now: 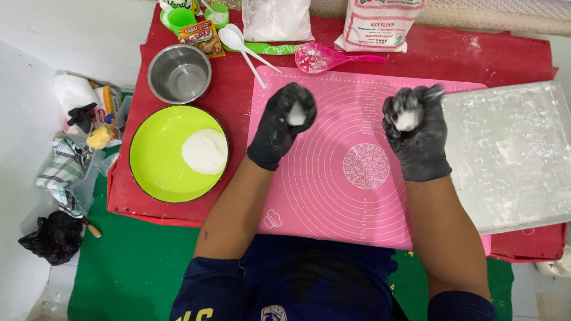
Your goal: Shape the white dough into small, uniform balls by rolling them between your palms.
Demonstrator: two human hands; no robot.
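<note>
Both my hands wear black gloves and hover over a pink silicone baking mat (333,190). My left hand (279,126) is closed around a small piece of white dough (295,114). My right hand (416,134) is closed around another small white dough piece (408,119). A larger lump of white dough (204,151) lies in a lime-green plate (156,160) to the left of the mat.
An empty steel bowl (179,74) stands behind the plate. A white spoon (239,43), a pink spoon (324,57) and two flour bags (378,24) sit at the back. A floured metal tray (511,154) lies at the right. Cloths and packets pile at the left.
</note>
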